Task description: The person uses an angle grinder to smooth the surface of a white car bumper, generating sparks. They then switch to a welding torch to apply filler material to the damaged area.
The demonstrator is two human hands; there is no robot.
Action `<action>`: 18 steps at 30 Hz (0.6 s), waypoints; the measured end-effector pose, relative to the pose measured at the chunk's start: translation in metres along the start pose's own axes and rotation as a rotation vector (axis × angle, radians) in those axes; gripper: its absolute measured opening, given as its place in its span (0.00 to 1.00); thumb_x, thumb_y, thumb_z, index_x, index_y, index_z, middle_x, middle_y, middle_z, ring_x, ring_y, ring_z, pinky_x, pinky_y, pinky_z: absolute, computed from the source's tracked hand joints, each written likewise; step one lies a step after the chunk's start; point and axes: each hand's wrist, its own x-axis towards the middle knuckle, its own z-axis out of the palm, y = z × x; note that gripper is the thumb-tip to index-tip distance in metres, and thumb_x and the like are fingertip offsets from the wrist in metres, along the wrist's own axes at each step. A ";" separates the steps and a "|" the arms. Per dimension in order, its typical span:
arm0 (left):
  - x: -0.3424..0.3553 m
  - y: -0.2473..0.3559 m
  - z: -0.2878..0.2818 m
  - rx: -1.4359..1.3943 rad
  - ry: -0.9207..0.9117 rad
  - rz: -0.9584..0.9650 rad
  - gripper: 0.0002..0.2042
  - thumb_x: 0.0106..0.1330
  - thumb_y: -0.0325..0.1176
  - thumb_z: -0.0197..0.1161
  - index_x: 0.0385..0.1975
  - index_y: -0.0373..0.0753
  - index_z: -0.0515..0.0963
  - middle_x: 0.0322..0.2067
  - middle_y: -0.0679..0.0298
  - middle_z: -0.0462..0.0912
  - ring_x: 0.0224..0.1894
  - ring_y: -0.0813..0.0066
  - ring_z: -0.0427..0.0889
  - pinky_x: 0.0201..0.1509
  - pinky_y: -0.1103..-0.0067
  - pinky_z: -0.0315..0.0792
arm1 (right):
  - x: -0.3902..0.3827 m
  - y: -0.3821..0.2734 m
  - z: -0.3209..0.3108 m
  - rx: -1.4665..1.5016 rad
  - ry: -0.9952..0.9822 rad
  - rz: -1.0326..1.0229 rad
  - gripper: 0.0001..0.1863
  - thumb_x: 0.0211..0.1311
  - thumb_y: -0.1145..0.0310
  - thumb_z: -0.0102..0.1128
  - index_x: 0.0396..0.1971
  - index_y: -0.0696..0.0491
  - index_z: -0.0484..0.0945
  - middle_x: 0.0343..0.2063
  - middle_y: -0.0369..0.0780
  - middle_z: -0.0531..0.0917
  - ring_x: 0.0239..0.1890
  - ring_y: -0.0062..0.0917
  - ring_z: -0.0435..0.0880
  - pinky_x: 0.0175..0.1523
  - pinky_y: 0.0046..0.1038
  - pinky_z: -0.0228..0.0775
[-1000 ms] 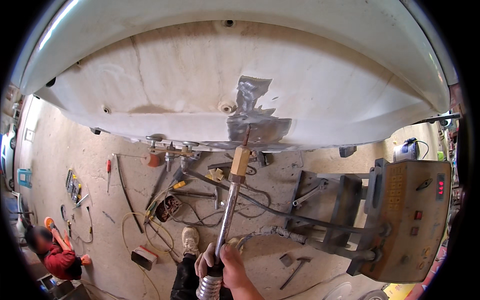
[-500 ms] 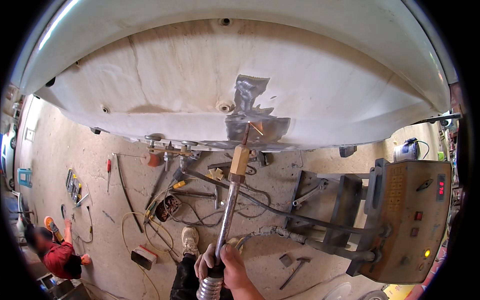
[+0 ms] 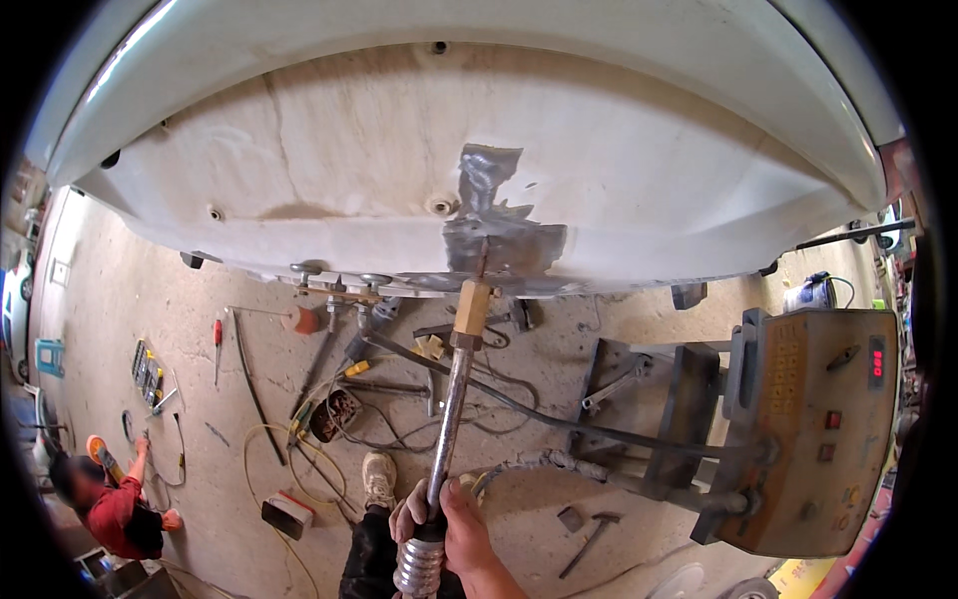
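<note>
A long metal slide hammer (image 3: 449, 409) runs up from the lower edge, its brass-coloured hex chuck (image 3: 471, 311) holding a thin dark tip (image 3: 484, 257). That tip meets, or almost meets, a ground grey patch (image 3: 514, 245) on a white vehicle panel (image 3: 349, 160); the contact itself is too small to make out. Greyish, apparently gloved fingers of my left hand (image 3: 408, 513) curl round the shaft's left side just above the ribbed weight (image 3: 419, 569). My bare right hand (image 3: 468, 529) grips from the right, thumb along the shaft. The left forearm is hidden.
At right stands a welding machine (image 3: 813, 429) with a red display and thick cables. Hammers, a screwdriver (image 3: 218, 349), cords and a dark box (image 3: 334, 414) of small pieces lie on the concrete. A person in red (image 3: 125, 504) crouches far left. My shoe (image 3: 379, 479) is below.
The bright orange glow beside the tip is gone. The machine's display reads differently and its yellow light no longer shows lit. My hands keep the same grip; the view has shifted slightly.
</note>
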 end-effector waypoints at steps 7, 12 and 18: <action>-0.009 0.000 0.014 -0.108 0.237 0.211 0.18 0.67 0.49 0.47 0.47 0.43 0.72 0.38 0.64 0.78 0.41 0.70 0.77 0.46 0.74 0.72 | 0.014 0.001 -0.024 0.213 -0.278 0.061 0.30 0.61 0.38 0.41 0.17 0.52 0.65 0.10 0.41 0.70 0.19 0.33 0.74 0.27 0.29 0.66; 0.003 0.013 0.002 0.035 0.042 -0.101 0.20 0.66 0.51 0.49 0.46 0.42 0.72 0.37 0.63 0.78 0.39 0.70 0.76 0.43 0.74 0.72 | -0.007 -0.003 0.022 -0.325 0.338 -0.091 0.24 0.66 0.50 0.46 0.24 0.58 0.69 0.18 0.39 0.74 0.24 0.26 0.79 0.30 0.23 0.70; 0.012 0.005 -0.014 -0.023 -0.170 -0.060 0.21 0.65 0.52 0.49 0.45 0.42 0.73 0.34 0.63 0.78 0.35 0.70 0.77 0.38 0.74 0.73 | -0.005 -0.001 0.008 -0.194 0.154 -0.038 0.25 0.66 0.48 0.44 0.24 0.59 0.68 0.19 0.41 0.73 0.23 0.29 0.78 0.32 0.28 0.71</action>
